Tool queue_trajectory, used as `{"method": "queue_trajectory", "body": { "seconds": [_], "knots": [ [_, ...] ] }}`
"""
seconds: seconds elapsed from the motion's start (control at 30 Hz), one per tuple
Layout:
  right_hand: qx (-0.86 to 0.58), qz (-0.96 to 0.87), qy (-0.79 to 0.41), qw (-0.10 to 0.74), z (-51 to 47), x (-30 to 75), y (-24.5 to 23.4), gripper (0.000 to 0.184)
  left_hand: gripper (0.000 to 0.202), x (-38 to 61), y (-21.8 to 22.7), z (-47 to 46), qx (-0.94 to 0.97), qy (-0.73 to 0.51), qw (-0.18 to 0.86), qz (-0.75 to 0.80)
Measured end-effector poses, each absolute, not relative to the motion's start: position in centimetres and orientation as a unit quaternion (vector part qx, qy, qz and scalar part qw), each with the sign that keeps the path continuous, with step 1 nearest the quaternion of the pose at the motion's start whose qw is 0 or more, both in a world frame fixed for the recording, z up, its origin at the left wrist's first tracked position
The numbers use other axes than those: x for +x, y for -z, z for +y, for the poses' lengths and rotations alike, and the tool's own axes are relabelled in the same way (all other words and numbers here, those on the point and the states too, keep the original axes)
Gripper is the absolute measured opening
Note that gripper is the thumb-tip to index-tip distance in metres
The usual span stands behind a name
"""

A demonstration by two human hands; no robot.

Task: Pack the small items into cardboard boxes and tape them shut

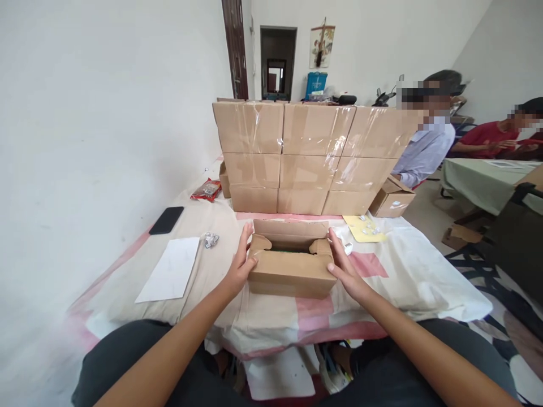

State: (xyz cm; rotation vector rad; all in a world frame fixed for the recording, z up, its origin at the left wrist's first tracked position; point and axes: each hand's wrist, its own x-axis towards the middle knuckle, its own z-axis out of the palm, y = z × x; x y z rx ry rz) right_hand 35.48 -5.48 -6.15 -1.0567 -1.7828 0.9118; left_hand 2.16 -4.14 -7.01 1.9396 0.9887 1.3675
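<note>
A small open cardboard box [291, 275] sits on the cloth-covered table [407, 271] right in front of me, flaps partly folded in, something dark green inside. My left hand [240, 261] presses flat against the box's left end, fingers stretched upward along the side flap. My right hand [344, 261] lies against the right end in the same way, thumb at the front corner. Both hands clasp the box between them.
A wall of taped cardboard boxes [311, 158] stands behind. A black phone [167, 220], white paper [170, 269], a red packet [206, 190] and a foil scrap [210, 239] lie left. A yellow sheet [363, 229] and small carton [392, 198] lie right. Two people sit at far right.
</note>
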Motion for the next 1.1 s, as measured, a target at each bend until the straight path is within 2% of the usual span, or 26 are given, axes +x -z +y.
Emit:
{"method": "queue_trajectory", "body": {
  "seconds": [0.07, 0.13, 0.2, 0.27, 0.47, 0.6, 0.77, 0.9, 1.03, 1.1],
  "knots": [
    [-0.411, -0.722, -0.349, 0.433, -5.4, 35.2, 5.7, 0.08, 0.075, 2.0, 7.1, -4.1, 0.726, -0.512, 0.276, 0.368],
    [-0.389, -0.738, -0.322, 0.447, -5.2, 34.9, 5.3, 0.063, 0.069, 1.6, 7.0, -4.1, 0.732, -0.513, 0.265, 0.362],
    [-0.366, -0.759, -0.292, 0.453, -5.0, 34.7, 4.9, 0.042, 0.05, 1.2, 6.6, -4.0, 0.748, -0.5, 0.257, 0.353],
    [-0.357, -0.775, -0.27, 0.447, -4.9, 34.6, 4.6, 0.033, 0.036, 0.8, 6.3, -3.9, 0.765, -0.481, 0.251, 0.346],
    [-0.367, -0.778, -0.266, 0.435, -4.9, 34.3, 4.7, 0.04, 0.042, -0.1, 5.9, -3.7, 0.804, -0.435, 0.225, 0.338],
    [-0.375, -0.79, -0.244, 0.419, -4.7, 34.8, 3.9, 0.04, 0.054, -0.4, 5.7, -3.5, 0.861, -0.391, 0.148, 0.29],
    [-0.533, -0.674, -0.111, 0.499, -2.1, 39.5, 1.4, 0.045, 0.049, -0.4, 5.3, -3.6, 0.869, -0.386, 0.113, 0.288],
    [-0.649, -0.627, -0.141, 0.406, 0.5, 43.8, 1.9, 0.039, 0.048, -0.4, 5.5, -3.7, 0.869, -0.383, 0.107, 0.295],
    [-0.663, -0.646, -0.165, 0.34, 1.5, 44.4, 4.3, 0.031, 0.048, -0.4, 5.7, -3.6, 0.87, -0.38, 0.101, 0.299],
    [-0.661, -0.658, -0.151, 0.327, 1.5, 43.8, 4.9, 0.033, 0.048, -0.5, 5.7, -3.5, 0.87, -0.379, 0.1, 0.299]
  ]
}}
